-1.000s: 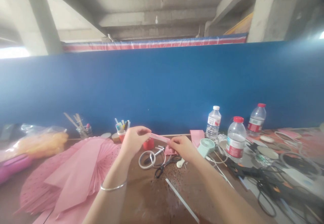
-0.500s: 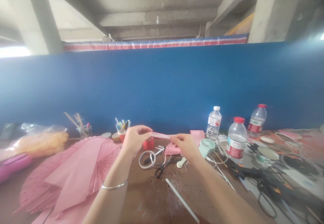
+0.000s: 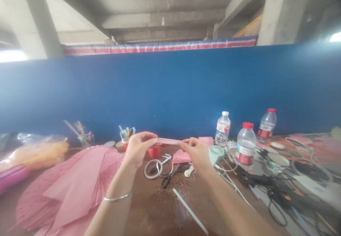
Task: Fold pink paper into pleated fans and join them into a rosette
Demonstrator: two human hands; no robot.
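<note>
My left hand [image 3: 138, 148] and my right hand [image 3: 196, 152] each pinch one end of a narrow folded pink paper strip [image 3: 167, 141], held level above the brown table [image 3: 157, 207]. A silver bangle circles my left wrist. Under the strip lie a small pink pleated fan piece [image 3: 181, 156], black scissors [image 3: 170, 176] and a ring of white tape [image 3: 152, 168]. A red cup [image 3: 154, 152] stands just behind.
Large pink pleated paper fans [image 3: 71, 186] cover the left. A pen cup [image 3: 125, 136], a mint hand fan [image 3: 215, 154], three water bottles [image 3: 245, 144], a white strip [image 3: 190, 211] and black cables with a glue gun [image 3: 277, 193] lie around. A blue partition [image 3: 170, 90] backs the table.
The strip was tilted down to the right a second ago; both hands have brought it level, and my right hand has risen slightly.
</note>
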